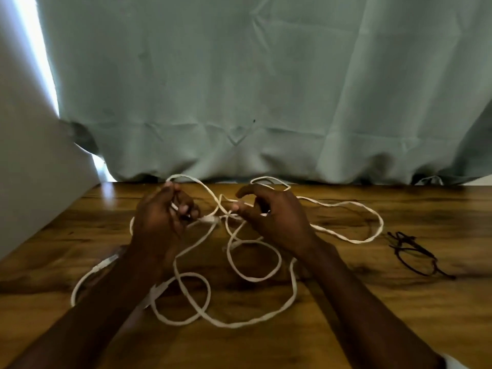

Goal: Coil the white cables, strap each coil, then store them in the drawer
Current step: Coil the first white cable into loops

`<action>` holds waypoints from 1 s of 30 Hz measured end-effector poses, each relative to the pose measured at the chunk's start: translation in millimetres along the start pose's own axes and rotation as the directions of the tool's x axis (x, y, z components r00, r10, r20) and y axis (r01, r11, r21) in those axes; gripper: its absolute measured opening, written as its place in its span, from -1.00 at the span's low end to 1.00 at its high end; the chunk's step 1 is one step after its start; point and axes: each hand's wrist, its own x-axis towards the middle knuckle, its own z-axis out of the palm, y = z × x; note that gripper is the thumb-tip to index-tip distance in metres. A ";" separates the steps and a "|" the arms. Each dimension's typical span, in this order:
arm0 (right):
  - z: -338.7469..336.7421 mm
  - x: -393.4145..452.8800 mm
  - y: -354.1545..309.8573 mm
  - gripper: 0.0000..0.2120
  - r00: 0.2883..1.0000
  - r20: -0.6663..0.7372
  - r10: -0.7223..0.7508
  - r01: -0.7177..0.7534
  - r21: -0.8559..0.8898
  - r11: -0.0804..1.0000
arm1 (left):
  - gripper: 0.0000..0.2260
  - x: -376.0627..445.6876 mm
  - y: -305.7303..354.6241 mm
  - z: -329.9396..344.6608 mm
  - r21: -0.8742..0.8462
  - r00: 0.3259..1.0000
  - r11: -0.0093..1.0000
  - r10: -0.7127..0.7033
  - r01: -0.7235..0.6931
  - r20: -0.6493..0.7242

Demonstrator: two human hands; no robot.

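The white cables [234, 262] lie in a loose tangle on the wooden table [399, 302], loops sprawling sideways from the left edge out toward the right, with the widest bend swinging far right and more slack pooled toward the near edge between the forearms. No coil is formed yet, so this looks like the very opening of the winding. Up at the far side of the tangle, both hands are raised just above the tabletop with a short span of cable running between them, so the working strand lies crosswise, left to right. The left hand [162, 219] has its fingers curled around cable, a loop arching up over the knuckles, and a plug end seems to jut out just right of it. The right hand [271, 211] pinches the strand between thumb and fingertips, thumb hooked above, wrist angled inward. Most of the slack sits nearer the right hand and below it, so my read is that the right hand will feed while the left gathers loops. Off to the right, well apart from the cables, lie dark straps [415, 253], untouched. Behind the table hangs a pale green curtain [239, 89]. No drawer is in view.
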 end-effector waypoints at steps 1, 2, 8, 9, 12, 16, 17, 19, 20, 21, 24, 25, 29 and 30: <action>1.1 -0.4 -1.8 -0.70 0.999 0.027 -0.035 0.034 0.022 0.999 | -0.77 1.2 4.0 -0.9 -0.042 1.000 0.999 0.019 -0.018 0.019; 3.7 -1.2 -4.2 -0.78 0.996 0.037 -0.079 0.078 0.045 0.996 | -0.77 1.0 8.1 -1.0 -0.071 0.998 0.997 0.034 -0.031 0.045; 25.6 -1.5 -10.4 -0.81 0.997 -0.016 -0.076 0.078 0.190 0.979 | -0.78 -10.2 8.2 5.6 0.068 0.976 0.997 -0.037 0.022 0.216; 28.8 -2.9 -10.9 -0.66 0.998 0.021 -0.059 0.054 0.175 0.983 | -0.78 -11.7 4.6 6.8 0.084 0.957 0.996 -0.037 0.014 0.289; 36.0 -5.6 -14.8 -0.31 0.995 0.097 -0.020 0.008 0.125 0.992 | -0.74 -12.8 3.6 5.3 0.030 0.889 0.994 -0.105 0.102 0.446; 34.1 -5.4 -18.4 -0.43 1.000 -0.010 0.017 -0.013 0.333 0.943 | -0.66 -8.7 14.4 -0.8 -0.037 0.832 0.972 -0.179 0.232 0.526; 33.3 -5.7 -18.8 -0.55 1.000 -0.030 0.006 0.005 0.347 0.938 | -0.65 -7.1 16.6 -3.0 -0.110 0.833 0.958 -0.169 0.264 0.527; 32.0 -7.5 -21.6 -0.71 0.999 -0.011 -0.034 0.036 0.307 0.951 | -0.66 -3.2 23.6 -4.8 -0.277 0.885 0.921 -0.129 0.274 0.447; 31.8 -8.3 -23.8 -0.72 0.998 0.023 -0.065 0.056 0.274 0.960 | -0.66 -0.4 28.2 -6.9 -0.346 0.921 0.906 -0.105 0.244 0.375; 32.2 -9.3 -26.0 -0.71 0.992 0.064 -0.107 0.089 0.240 0.967 | -0.66 3.2 32.9 -10.6 -0.390 0.952 0.900 -0.079 0.196 0.295; 37.0 -13.3 -33.4 -0.62 0.960 0.183 -0.211 0.179 0.173 0.968 | -0.61 14.6 43.9 -24.0 -0.312 0.988 0.949 0.013 0.037 0.155; 38.3 -14.0 -35.8 -0.58 0.955 0.205 -0.215 0.181 0.173 0.968 | -0.60 16.2 46.4 -26.6 -0.245 0.990 0.969 0.040 -0.006 0.132; 37.7 -16.3 -43.8 -0.63 0.926 0.265 -0.268 0.202 0.249 0.947 | -0.57 15.8 45.5 -29.0 -0.233 0.992 0.973 0.031 -0.001 0.123; 36.9 -17.0 -46.4 -0.66 0.919 0.275 -0.282 0.208 0.269 0.941 | -0.54 15.6 43.6 -29.2 -0.190 0.992 0.982 0.040 -0.017 0.116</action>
